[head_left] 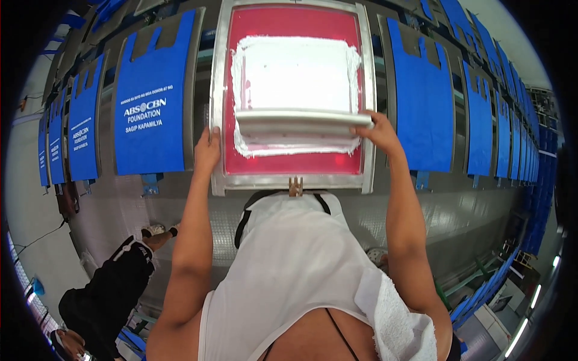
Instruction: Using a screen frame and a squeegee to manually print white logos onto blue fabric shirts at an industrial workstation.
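Note:
A silk-screen frame (368, 66) with silver metal sides and pink mesh (283, 165) lies flat in front of me. Thick white ink (292, 69) covers the middle of the mesh, with ragged edges. Across the lower part of the ink rests a long pale squeegee (289, 125), spread nearly the full width of the white patch. My right hand (382, 135) is closed around the squeegee's right end. At the frame's left side, my left hand (207, 150) grips the metal edge, its thumb on top and its other fingers partly hidden.
Blue cloth bag panels lie on boards in rows either side; those on the left carry white print (144, 111), while the nearest right panel (421, 102) is plain. A metal clip (295, 186) sits at the frame's near edge. Another person (108, 295) in black is at lower left.

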### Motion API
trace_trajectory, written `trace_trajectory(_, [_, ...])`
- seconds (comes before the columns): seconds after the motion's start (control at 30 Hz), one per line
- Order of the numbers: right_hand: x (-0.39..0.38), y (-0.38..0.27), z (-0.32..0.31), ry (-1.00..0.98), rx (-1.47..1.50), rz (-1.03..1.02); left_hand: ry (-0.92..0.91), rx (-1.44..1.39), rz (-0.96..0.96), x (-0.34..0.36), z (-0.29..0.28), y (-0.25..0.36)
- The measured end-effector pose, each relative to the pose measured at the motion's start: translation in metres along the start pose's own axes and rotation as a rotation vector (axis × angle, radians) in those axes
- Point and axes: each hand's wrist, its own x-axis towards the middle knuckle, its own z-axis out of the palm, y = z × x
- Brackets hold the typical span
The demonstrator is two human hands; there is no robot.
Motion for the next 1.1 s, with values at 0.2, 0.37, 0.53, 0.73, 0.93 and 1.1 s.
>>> trace_trajectory(0.2, [-0.066,-0.03,0.043,-0.041,-1.016,-0.329,-0.349,0.298,0.79,-0.051,-0.046,0.138])
trace_trajectory(0.37, [-0.027,-0.055,0.019,-0.083,-0.841,-0.302,-0.441,0.391,0.779,-0.008,-0.038,0.168])
trace_trajectory(0.53, [0.084,-0.068,0.004,0.27,-1.057,-0.596,-0.289,0.464,0.733,0.085,-0.004,0.183])
trace_trajectory(0.73, [0.083,-0.023,0.035,0.14,-1.138,-0.508,-0.105,0.475,0.823,0.067,0.04,0.13])
trace_trajectory(0.93, [-0.054,-0.039,0.029,-0.055,-0.945,-0.372,-0.346,0.382,0.637,-0.06,-0.021,0.127])
trace_trajectory(1.1, [-0.069,-0.014,0.049,0.01,-0.889,-0.357,-0.268,0.295,0.649,-0.077,0.007,0.102])
